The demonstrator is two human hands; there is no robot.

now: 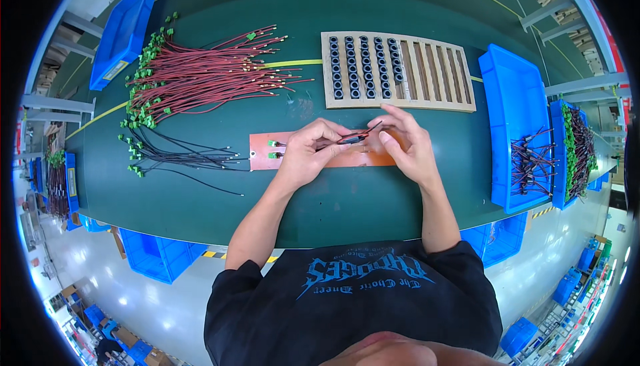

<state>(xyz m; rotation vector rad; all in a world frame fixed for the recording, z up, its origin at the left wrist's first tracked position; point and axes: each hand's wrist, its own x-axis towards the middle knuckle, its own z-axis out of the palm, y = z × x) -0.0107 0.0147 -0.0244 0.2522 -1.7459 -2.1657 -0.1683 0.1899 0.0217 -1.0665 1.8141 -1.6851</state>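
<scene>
My left hand [310, 147] is closed on a small bundle of red and black wires [353, 137], which stick out to the right from its fingertips. My right hand [405, 145] is beside the wires' far ends, thumb and fingers apart; its fingertips are close to one black wire tip, and contact is hard to make out. Both hands are over an orange-brown flat board [260, 157]. Two green connectors [273, 144] lie at the board's left end, their wires running under my left hand.
Red wires [213, 73] with green connectors lie in a heap at the left, black wires [187, 156] nearer. A wooden rack [437, 104] holds several black rings [367, 66]. Blue bins [497, 126] stand at right, one with wire assemblies [531, 163]; another blue bin [123, 33] is far left.
</scene>
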